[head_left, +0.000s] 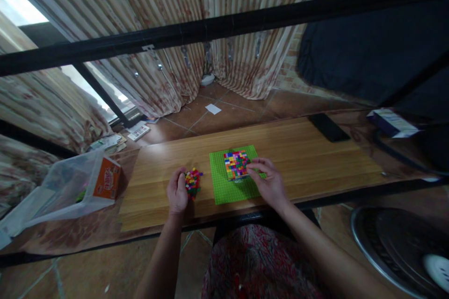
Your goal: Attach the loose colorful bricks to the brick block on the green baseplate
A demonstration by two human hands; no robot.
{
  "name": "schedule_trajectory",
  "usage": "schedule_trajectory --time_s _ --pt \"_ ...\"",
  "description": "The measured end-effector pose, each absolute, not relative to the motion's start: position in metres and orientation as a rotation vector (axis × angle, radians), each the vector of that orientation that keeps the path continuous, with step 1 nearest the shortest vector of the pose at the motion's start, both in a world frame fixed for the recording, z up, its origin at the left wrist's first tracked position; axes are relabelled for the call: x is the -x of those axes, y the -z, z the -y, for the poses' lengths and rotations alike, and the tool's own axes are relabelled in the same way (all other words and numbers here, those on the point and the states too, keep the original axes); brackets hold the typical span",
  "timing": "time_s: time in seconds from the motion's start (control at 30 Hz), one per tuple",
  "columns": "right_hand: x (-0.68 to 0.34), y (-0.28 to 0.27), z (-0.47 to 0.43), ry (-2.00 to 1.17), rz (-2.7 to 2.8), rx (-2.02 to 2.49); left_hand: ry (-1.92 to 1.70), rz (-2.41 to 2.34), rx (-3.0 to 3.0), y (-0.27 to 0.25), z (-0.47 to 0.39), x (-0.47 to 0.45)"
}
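Note:
A block of small multicoloured building bricks stands on a bright green studded baseplate. My right hand is at the block's right side, thumb and forefinger pinched together at its edge. Whatever lies between those fingertips is too small or hidden to make out. To the left of the baseplate, loose bricks in mixed colours form a pile on the wooden board. Against that pile's left side rests my left hand, standing on its edge and cupped, with its fingers partly hidden.
A clear plastic tub with an orange label sits left of the board. At the board's far right lies a black phone, with a white and purple box beyond it. A dark bar crosses above the table.

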State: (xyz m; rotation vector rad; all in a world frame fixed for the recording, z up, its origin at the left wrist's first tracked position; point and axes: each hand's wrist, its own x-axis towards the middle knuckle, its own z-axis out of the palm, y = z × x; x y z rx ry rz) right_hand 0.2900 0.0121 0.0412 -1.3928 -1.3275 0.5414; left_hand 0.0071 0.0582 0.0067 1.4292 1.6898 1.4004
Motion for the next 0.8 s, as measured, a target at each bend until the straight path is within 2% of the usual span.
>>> schedule_trajectory --time_s 0.53,0.8 --pt "-0.288 -0.028 -0.022 -0.590 1.333 1.386 -1.367 -1.689 -1.436 -0.011 -0.058 -0.009" --pt "-0.282 -0.022 -0.027 -0.755 1.105 1.317 -1.342 -1.712 -1.443 -0.010 -0.058 -0.007"
